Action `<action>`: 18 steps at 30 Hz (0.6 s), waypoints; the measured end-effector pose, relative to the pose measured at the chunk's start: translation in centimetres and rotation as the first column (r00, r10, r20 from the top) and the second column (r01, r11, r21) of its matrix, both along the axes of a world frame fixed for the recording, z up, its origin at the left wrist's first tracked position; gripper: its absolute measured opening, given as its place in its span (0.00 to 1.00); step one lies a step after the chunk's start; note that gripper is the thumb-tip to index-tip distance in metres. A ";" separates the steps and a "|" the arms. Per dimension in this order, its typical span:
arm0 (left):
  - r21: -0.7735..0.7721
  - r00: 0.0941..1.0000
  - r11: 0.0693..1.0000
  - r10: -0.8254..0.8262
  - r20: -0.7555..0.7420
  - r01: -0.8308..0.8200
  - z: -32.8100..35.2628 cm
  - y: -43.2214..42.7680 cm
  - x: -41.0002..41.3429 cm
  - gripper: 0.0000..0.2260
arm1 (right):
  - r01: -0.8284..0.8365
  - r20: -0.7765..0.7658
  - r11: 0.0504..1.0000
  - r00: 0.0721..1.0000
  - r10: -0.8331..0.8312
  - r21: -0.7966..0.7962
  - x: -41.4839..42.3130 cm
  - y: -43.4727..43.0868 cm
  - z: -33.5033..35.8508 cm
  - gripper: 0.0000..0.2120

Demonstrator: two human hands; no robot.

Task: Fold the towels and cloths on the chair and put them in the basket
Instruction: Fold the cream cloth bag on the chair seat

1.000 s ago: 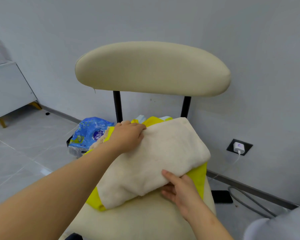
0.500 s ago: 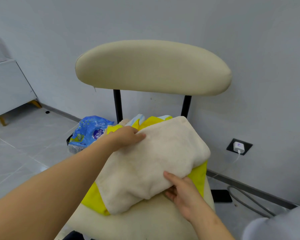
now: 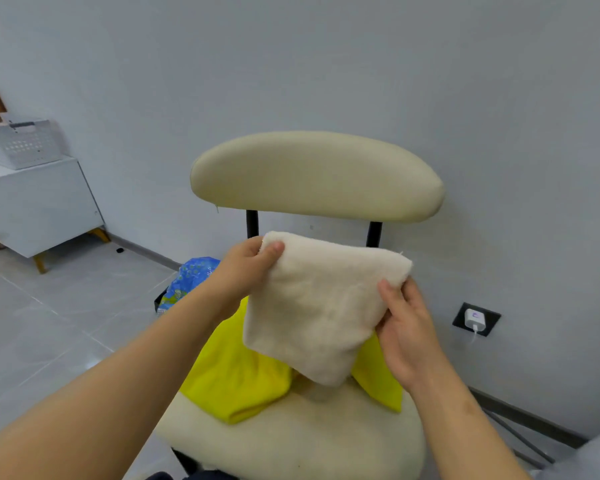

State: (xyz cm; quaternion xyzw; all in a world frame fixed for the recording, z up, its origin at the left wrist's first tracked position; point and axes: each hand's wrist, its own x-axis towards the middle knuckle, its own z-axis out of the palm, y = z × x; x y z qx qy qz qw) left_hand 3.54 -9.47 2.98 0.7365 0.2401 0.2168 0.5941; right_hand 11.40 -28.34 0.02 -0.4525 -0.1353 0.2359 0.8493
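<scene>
**A:** Where is the towel?

**B:** I hold the folded cream towel [image 3: 319, 306] up over the seat of the chair [image 3: 312, 174], in front of its black backrest posts. My left hand [image 3: 246, 268] pinches the upper left corner, thumb on the near face. My right hand [image 3: 406, 334] grips the right edge, thumb in front, fingers behind.

**A:** What's around the chair?

**B:** A yellow cloth [image 3: 236, 375] lies bunched on the seat. The towel hides its middle from me. A blue bag [image 3: 191, 275] sits on the floor left of the chair, partly behind my left forearm. Far to the chair's left, a white basket [image 3: 21, 143] stands on a white cabinet [image 3: 39, 209]. Right of the chair, a charger [image 3: 474, 317] is plugged into the wall.
</scene>
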 end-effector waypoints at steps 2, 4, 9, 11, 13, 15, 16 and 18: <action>-0.065 0.991 0.998 0.000 0.135 0.009 1.8 -0.7 -1.4 0.07 | -0.041 0.149 0.998 0.988 0.047 -0.043 0.0 -0.8 1.9 0.24; -0.029 0.970 0.999 -0.018 0.243 0.026 3.4 -1.4 -2.9 0.06 | -0.021 0.252 0.997 0.967 0.038 -0.069 -0.1 -1.6 3.4 0.33; 0.049 0.924 0.994 0.069 0.377 -0.094 4.9 -2.9 -5.5 0.05 | 0.017 0.268 1.000 0.963 -0.012 -0.018 -0.6 -2.4 6.0 0.22; 0.016 0.920 0.996 0.076 0.384 -0.089 4.7 -3.2 -6.3 0.04 | 0.005 0.248 0.996 0.969 0.017 -0.088 -1.2 -2.6 6.3 0.09; -0.078 0.908 0.997 0.042 0.417 -0.010 4.4 -3.7 -7.1 0.05 | 0.052 0.296 0.986 0.955 -0.003 -0.160 -1.6 -2.9 6.5 0.05; -0.149 0.907 0.987 0.012 0.421 0.056 4.0 -4.0 -7.7 0.08 | 0.098 0.331 0.978 0.943 -0.033 -0.182 -2.1 -3.2 6.3 0.04; -0.157 0.913 0.985 0.000 0.408 0.070 3.8 -4.2 -7.9 0.09 | 0.102 0.334 0.979 0.942 -0.039 -0.174 -2.2 -3.3 6.1 0.04; -0.153 0.921 0.985 -0.019 0.388 0.085 3.3 -4.6 -8.1 0.08 | 0.096 0.325 0.984 0.945 -0.042 -0.150 -2.3 -3.4 6.0 0.04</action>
